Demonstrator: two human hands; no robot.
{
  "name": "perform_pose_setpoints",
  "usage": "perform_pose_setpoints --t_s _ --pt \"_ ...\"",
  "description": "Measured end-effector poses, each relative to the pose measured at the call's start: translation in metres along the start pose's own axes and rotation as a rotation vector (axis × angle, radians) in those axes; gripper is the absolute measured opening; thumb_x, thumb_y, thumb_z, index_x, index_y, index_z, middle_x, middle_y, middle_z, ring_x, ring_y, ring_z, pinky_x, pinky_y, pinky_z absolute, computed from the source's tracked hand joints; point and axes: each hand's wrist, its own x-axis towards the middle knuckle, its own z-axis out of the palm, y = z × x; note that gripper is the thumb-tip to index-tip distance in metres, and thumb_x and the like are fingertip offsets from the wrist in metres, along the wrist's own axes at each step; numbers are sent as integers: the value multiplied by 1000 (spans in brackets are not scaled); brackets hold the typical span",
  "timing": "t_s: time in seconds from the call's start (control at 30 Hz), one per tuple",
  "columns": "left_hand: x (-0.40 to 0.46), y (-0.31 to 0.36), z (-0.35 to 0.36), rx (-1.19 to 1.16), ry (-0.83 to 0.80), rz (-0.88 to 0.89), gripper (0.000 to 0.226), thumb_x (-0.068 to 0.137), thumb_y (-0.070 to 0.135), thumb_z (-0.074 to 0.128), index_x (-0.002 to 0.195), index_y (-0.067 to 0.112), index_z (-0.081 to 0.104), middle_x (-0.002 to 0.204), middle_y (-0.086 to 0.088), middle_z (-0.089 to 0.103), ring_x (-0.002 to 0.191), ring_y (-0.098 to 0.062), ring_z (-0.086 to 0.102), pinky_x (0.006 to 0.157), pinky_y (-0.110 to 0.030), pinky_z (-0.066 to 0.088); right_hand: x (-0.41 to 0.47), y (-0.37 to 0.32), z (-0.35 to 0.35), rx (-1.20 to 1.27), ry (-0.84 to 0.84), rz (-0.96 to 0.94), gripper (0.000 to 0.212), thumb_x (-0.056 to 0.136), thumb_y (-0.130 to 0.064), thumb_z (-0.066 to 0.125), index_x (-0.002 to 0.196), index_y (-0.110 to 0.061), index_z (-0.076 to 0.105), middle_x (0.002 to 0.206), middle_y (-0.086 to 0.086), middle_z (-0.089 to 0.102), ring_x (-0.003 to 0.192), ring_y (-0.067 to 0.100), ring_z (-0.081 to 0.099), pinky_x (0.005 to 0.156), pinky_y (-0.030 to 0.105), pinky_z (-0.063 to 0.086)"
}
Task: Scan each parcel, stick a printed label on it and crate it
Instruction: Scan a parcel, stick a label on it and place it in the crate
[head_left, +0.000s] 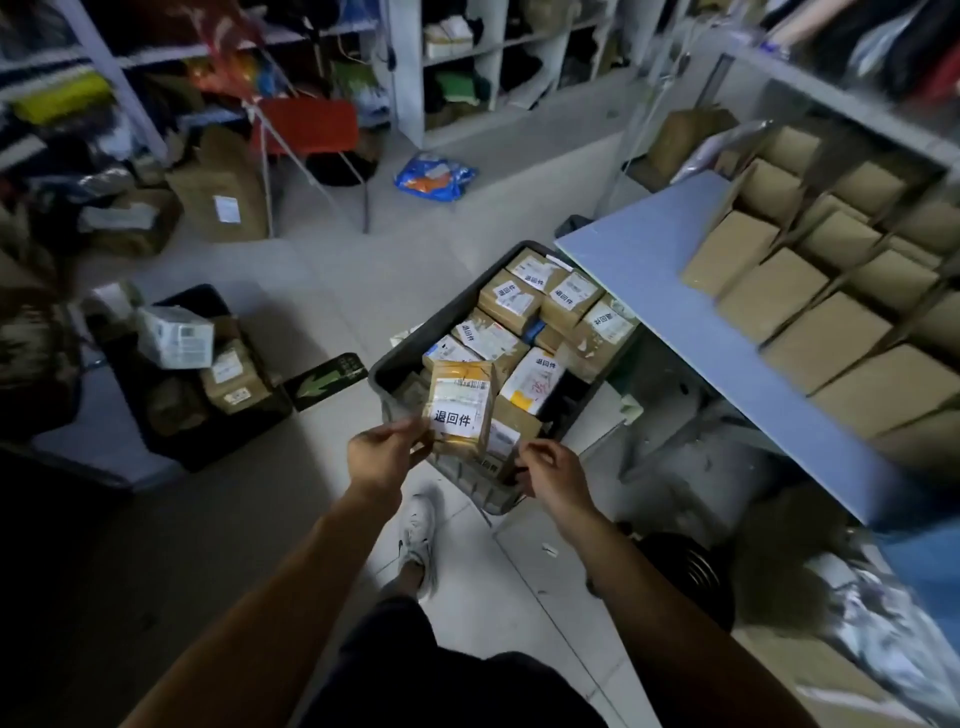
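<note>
Progress: your L hand (382, 451) pinches labelled parcel (461, 408) over crate (400, 374) at 12 | R hand (550, 470) fingers curled, looks empty | crate near full w/ labelled pkgs | 1 drop left here; plain boxes (810, 296) at 2 likely pending

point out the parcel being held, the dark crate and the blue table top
parcel (464, 402), head view, on its taped brown front above the white label
dark crate (402, 353), head view, on its left rim
blue table top (670, 291), head view, on a bare stretch near the crate
</note>
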Motion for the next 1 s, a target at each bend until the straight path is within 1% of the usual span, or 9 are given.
perform_pose_setpoints --t_s 0.1,0.2,0.37,0.5,0.63,0.7,0.8,0.9,1.0 --pt "42 1 16 50 -36 -63 23 85 0 75 102 -16 68 96 -25 73 84 -34 72 73 -36 63 26 -12 6 8 25 57 6 95 -33 62 90 -31 66 109 7 71 100 27 68 90 47 58" --pt "83 6 36 103 -41 -134 23 82 -4 76 102 -12 68 98 -24 73 83 -34 73 65 -34 62 51 -23 13 32 42 162 13 90 -33 60 81 -27 67 93 8 73 83 26 69 76 41 56" --pt "141 12 78 274 -101 -225 11 83 -3 76 76 3 71 70 -10 73 75 -30 69 80 -43 59 88 -25 14 266 127 391 8 99 -8 58 99 -5 66 75 10 64 52 15 58 50 23 45" --pt "187 12 107 556 -194 -184 7 81 11 83 78 16 78 75 -4 77 80 -27 76 79 -44 62 122 -29 19 258 187 437 13 97 -16 62 108 -13 68 78 4 67 65 18 61 63 32 48" --pt "227 14 133 683 -308 -234 10 81 10 82 91 10 81 86 -11 78 87 -30 76 83 -49 62 164 -35 24 420 227 463 38 96 -12 66 129 -24 53 81 4 68 64 16 62 69 38 55" --pt "245 14 142 741 -332 -215 11 78 16 85 88 15 82 83 -8 78 84 -28 76 84 -50 62 182 -38 25 424 262 455 45 96 -12 67 137 -21 50 82 2 69 63 15 62 79 44 57" --pt "269 16 152 758 -354 -225 9 77 16 85 86 16 82 83 -7 78 85 -28 76 86 -52 61 204 -36 27 416 277 481 44 98 -11 63 140 -15 50 85 3 67 64 16 60 79 40 52" --pt "288 32 162 839 -403 -157 8 81 18 84 88 19 81 86 -8 78 88 -32 75 87 -50 61 220 -29 34 361 286 491 57 96 -15 66 147 -21 44 98 4 70 69 16 65 87 43 58" --pt "314 57 169 988 -506 -51 6 81 24 85 80 26 80 80 -10 77 87 -39 73 83 -51 61 236 -34 39 306 252 389 70 94 -17 68 155 -27 33 124 8 64 91 23 69 80 39 60"
